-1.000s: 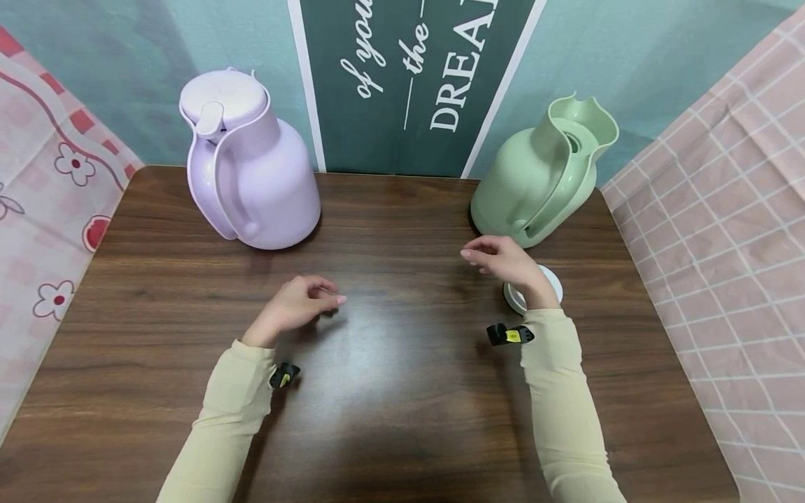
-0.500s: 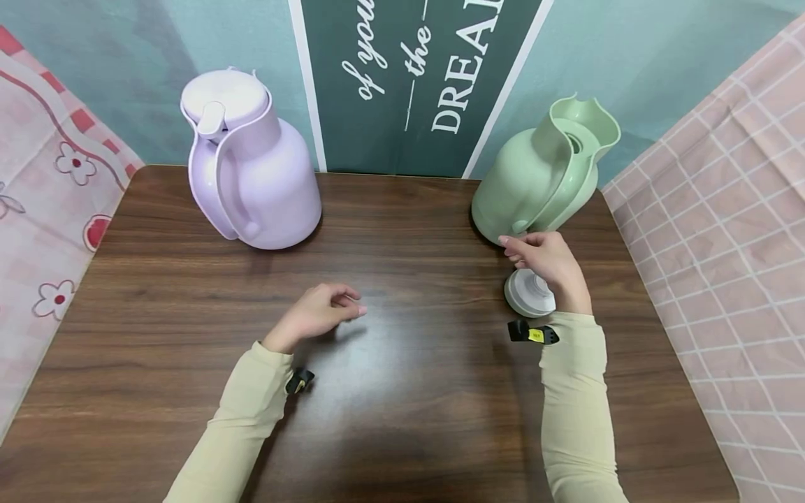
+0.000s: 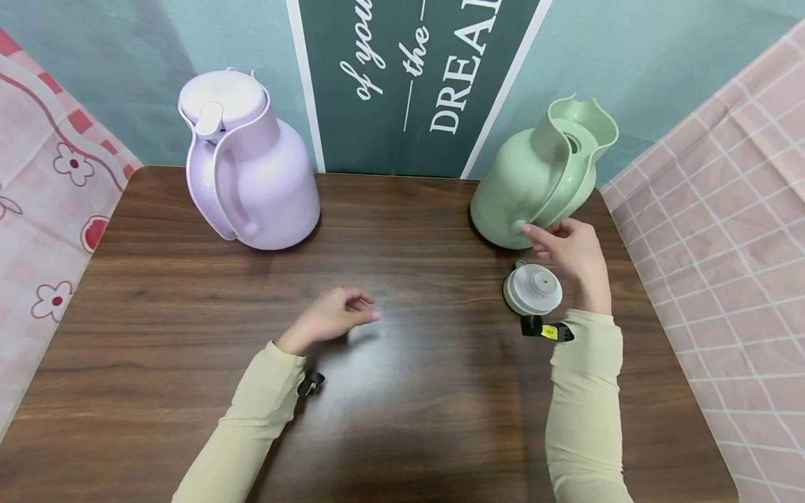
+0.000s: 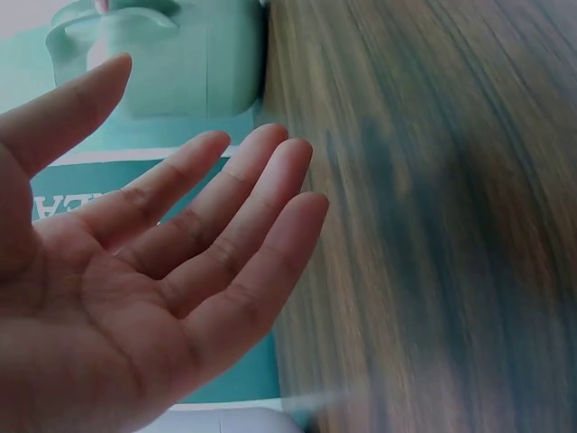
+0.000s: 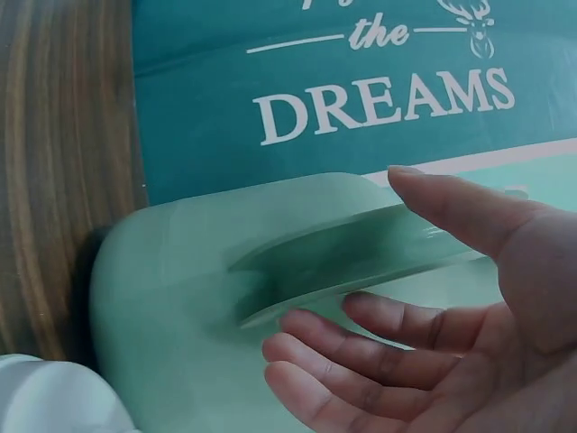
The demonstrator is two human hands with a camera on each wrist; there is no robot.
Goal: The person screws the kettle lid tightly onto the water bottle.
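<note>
A light green thermos jug (image 3: 511, 183) stands at the back right of the wooden table, its top uncovered and its handle (image 5: 352, 257) towards me. Beside this handle is my right hand (image 3: 577, 257), thumb on one side and loosely bent fingers (image 5: 379, 361) on the other; none of them grips it. Below the jug lies a white and green stopper lid (image 3: 533, 289). My left hand (image 3: 330, 318) hovers above the middle of the table, palm bare and fingers (image 4: 257, 262) relaxed. It holds nothing.
A lilac thermos jug (image 3: 277, 185) with its lid on stands at the back left. Cloths with printed lettering (image 3: 459, 84) and patterns hang behind and at both sides of the table (image 3: 390, 405).
My right hand has moved right and away from me to the green thermos jug's handle, uncovering the stopper lid. My left hand has drifted right and slightly nearer to me.
</note>
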